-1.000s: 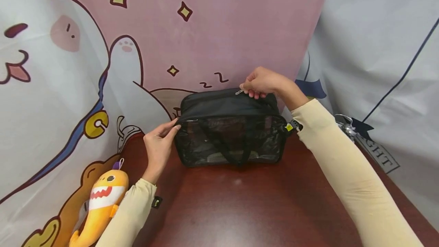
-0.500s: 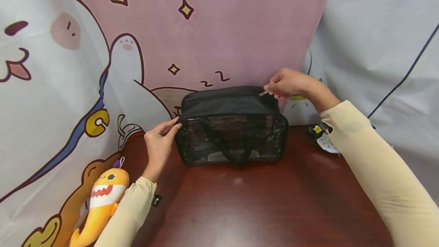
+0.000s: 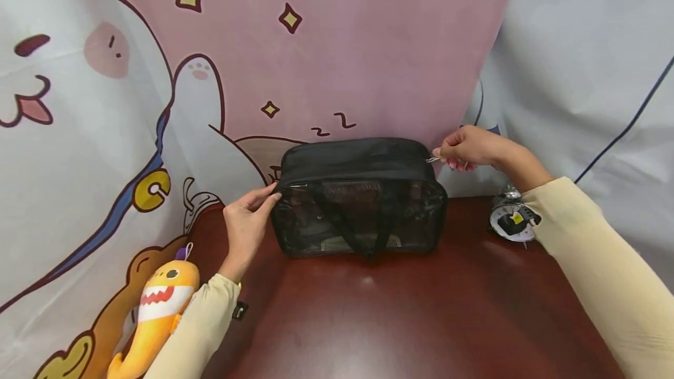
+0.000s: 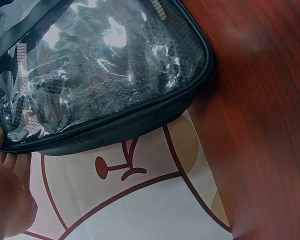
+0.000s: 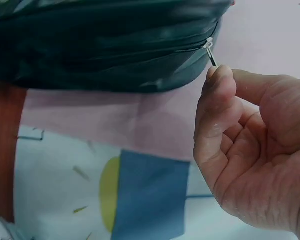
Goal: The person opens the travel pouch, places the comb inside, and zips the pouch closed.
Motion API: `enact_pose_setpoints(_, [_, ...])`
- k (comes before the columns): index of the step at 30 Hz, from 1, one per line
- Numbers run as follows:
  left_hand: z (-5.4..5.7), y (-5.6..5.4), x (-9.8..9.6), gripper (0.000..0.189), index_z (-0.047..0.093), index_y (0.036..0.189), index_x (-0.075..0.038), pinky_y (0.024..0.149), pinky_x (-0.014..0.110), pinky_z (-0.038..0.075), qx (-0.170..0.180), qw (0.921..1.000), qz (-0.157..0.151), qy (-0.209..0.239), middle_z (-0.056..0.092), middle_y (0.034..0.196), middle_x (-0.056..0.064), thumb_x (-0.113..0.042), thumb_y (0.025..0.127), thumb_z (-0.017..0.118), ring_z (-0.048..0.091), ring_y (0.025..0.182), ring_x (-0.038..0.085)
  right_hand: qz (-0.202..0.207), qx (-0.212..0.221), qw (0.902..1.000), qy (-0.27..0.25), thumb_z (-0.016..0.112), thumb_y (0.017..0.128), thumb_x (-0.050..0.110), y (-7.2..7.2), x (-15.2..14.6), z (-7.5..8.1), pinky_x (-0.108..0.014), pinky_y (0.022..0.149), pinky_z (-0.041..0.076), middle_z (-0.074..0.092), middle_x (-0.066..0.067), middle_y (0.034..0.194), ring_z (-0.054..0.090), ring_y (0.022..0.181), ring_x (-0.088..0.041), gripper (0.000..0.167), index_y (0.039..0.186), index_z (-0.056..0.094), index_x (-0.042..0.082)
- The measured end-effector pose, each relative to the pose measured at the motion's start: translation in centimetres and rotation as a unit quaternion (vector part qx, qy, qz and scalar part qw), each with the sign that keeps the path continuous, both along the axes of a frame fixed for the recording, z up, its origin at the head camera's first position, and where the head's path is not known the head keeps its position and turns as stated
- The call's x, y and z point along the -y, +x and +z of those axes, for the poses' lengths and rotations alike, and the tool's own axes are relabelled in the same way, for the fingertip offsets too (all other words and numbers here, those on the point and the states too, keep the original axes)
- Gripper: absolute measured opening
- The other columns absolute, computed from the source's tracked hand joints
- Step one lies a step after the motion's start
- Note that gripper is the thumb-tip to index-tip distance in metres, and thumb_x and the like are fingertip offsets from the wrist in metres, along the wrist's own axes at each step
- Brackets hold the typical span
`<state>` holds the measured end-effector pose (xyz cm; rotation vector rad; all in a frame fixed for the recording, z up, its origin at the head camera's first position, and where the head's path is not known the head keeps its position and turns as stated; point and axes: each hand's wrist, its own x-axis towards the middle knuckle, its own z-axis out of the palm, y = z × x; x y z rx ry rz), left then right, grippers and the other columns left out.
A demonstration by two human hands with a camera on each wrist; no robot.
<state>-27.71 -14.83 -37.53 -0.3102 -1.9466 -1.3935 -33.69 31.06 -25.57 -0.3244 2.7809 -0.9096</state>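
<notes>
A black bag [image 3: 358, 215] with a clear front panel and dark straps stands upright on the table against the backdrop. My left hand [image 3: 246, 224] pinches its upper left corner; in the left wrist view the thumb lies on the front edge and the fingers go behind. At the bag's upper right end, my right hand [image 3: 474, 148] pinches the metal zipper pull [image 5: 211, 54] between thumb and forefinger. The zipper along the top looks closed up to the slider. Through the clear panel, something pale and ridged [image 3: 337, 243] shows low inside the bag.
A round silver alarm clock [image 3: 511, 221] stands on the table right of the bag, partly behind the right wrist. A yellow shark plush [image 3: 163, 303] lies at the left, beside my left forearm. Printed cloth [image 3: 368, 45] hangs behind the reddish-brown table [image 3: 368, 314].
My right hand has drawn the zipper pull rightward along the bag's top to its right end. The alarm clock has come into view from behind that arm. My left hand keeps its hold.
</notes>
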Motion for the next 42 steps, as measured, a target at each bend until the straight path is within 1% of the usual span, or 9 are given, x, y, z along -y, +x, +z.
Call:
enact_pose_setpoints(3, [-1.1,-0.8,0.4,0.022,0.084,0.113,-0.007,0.066,0.006,0.047,-0.001,0.9999,0.006,-0.01,0.082,0.111,0.011,-0.008,0.091,0.084,0.073,0.087,-0.011,-0.001,0.01,0.9999,0.001,0.057,0.111,0.031,0.1,-1.0,-1.0,-0.032,0.055,0.049,0.061,0.0,0.07,0.056,0.064,-0.017,0.038,0.083,0.068,0.008])
enact_pose_setpoints(7, [-2.2,-1.7,1.0,0.023,0.085,0.112,-0.017,0.066,0.006,0.048,-0.002,0.9998,0.012,-0.014,0.082,0.111,0.005,-0.015,0.09,0.086,0.073,0.087,-0.012,0.007,0.034,0.9993,-0.011,0.057,0.11,0.032,-0.2,-2.2,-2.6,-0.031,0.054,0.048,0.058,0.002,0.069,0.055,0.062,-0.015,0.037,0.082,0.067,0.009])
enact_pose_setpoints(13, [-2.1,-1.6,1.1,0.022,0.085,0.112,-0.023,0.071,0.008,0.054,-0.013,0.9998,0.005,-0.012,0.083,0.111,-0.001,-0.022,0.09,0.086,0.075,0.089,-0.009,0.03,0.081,0.9948,-0.054,0.056,0.111,0.033,-1.3,-5.2,-6.0,-0.03,0.054,0.049,0.054,0.003,0.07,0.053,0.06,-0.012,0.037,0.083,0.061,0.01])
enact_pose_setpoints(19, [-1.9,-1.9,0.6,0.022,0.085,0.113,-0.022,0.068,0.009,0.053,-0.007,0.9996,-0.005,-0.027,0.083,0.112,0.001,-0.024,0.092,0.085,0.075,0.088,-0.008,0.03,0.125,0.9874,-0.092,0.055,0.111,0.033,-1.1,-7.6,-9.2,-0.031,0.056,0.052,0.055,0.003,0.071,0.054,0.061,-0.011,0.037,0.083,0.057,0.009])
enact_pose_setpoints(29, [-1.8,-2.2,0.2,0.022,0.085,0.114,-0.025,0.068,0.01,0.053,-0.008,0.9995,-0.003,-0.029,0.083,0.11,-0.002,-0.028,0.092,0.085,0.076,0.088,-0.006,0.022,0.163,0.9658,-0.2,0.046,0.115,0.026,-1.1,-8.7,-13.7,-0.027,0.06,0.053,0.053,0.006,0.074,0.053,0.064,-0.008,0.031,0.092,0.061,0.012])
enact_pose_setpoints(32, [-1.9,-2.3,0.1,0.022,0.084,0.115,-0.025,0.07,0.01,0.055,-0.011,0.9995,-0.001,-0.031,0.083,0.109,-0.001,-0.028,0.093,0.084,0.076,0.089,-0.006,0.006,0.15,0.9658,-0.212,0.047,0.115,0.027,-0.9,-8.4,-14.3,-0.027,0.06,0.054,0.054,0.006,0.075,0.054,0.065,-0.008,0.03,0.094,0.062,0.012])
enact_pose_setpoints(35, [-1.9,-2.3,0.1,0.023,0.084,0.116,-0.026,0.072,0.01,0.055,-0.013,0.9993,0.003,-0.034,0.083,0.111,-0.001,-0.028,0.093,0.083,0.077,0.091,-0.002,-0.022,0.111,0.9717,-0.207,0.049,0.114,0.025,-0.2,-7.5,-14.2,-0.029,0.061,0.056,0.058,0.003,0.076,0.057,0.066,-0.01,0.028,0.097,0.064,0.009])
enact_pose_setpoints(39, [-2.0,-2.0,0.0,0.026,0.081,0.123,-0.026,0.078,0.008,0.055,-0.01,0.9987,0.007,-0.049,0.082,0.116,-0.001,-0.026,0.097,0.079,0.079,0.099,0.007,-0.049,0.019,0.9901,-0.13,0.052,0.113,0.027,1.5,-5.8,-13.3,-0.033,0.062,0.059,0.066,-0.003,0.08,0.065,0.07,-0.015,0.032,0.1,0.067,0.002])
enact_pose_setpoints(42, [-2.0,-1.5,-0.1,0.031,0.077,0.131,-0.029,0.076,0.008,0.054,-0.004,0.9973,0.015,-0.072,0.08,0.122,0.0,-0.026,0.1,0.076,0.079,0.101,0.014,-0.064,-0.065,0.9953,-0.032,0.049,0.114,0.033,3.1,-4.3,-12.4,-0.036,0.061,0.057,0.07,-0.01,0.083,0.067,0.072,-0.021,0.04,0.102,0.069,0.001])
